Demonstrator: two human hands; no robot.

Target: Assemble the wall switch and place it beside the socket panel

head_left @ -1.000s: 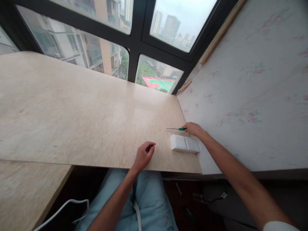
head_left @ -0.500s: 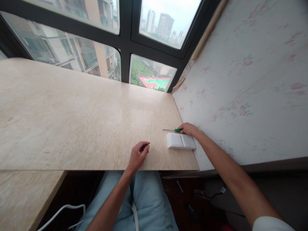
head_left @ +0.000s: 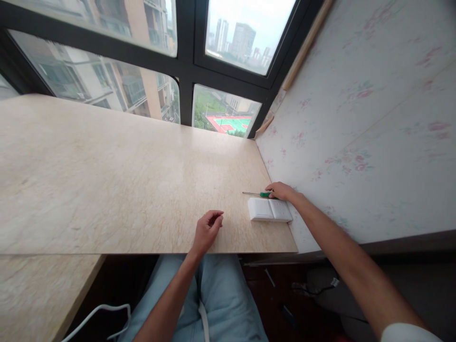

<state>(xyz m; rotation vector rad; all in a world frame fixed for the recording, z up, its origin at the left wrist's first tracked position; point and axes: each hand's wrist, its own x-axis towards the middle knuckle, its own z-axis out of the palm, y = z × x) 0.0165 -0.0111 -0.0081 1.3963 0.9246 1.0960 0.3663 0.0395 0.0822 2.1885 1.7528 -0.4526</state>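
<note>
My left hand (head_left: 208, 230) hovers over or rests on the marble-look countertop (head_left: 124, 190), its fingers curled toward the thumb. Anything inside that loose pinch is hidden. By the wall, my right hand (head_left: 280, 191) has its fingers and thumb about the handle of a screwdriver (head_left: 264, 194). Its green handle is partly covered by the hand, and the thin metal shaft points left, along the counter. Just on the near side of it lies a white switch and socket box (head_left: 261, 209), with two faceplates side by side, close to the wall.
A floral papered wall (head_left: 356, 142) bounds the right side, and dark-framed windows (head_left: 187, 71) stand behind the counter. A lower marble-look surface (head_left: 42, 285) sits at front left, with a white cable (head_left: 98, 311) beside it. Dark floor with loose items shows below.
The whole view has shifted slightly. My right index finger looks a little more lifted from the screwdriver handle; the left hand, screwdriver and white box keep their places.
</note>
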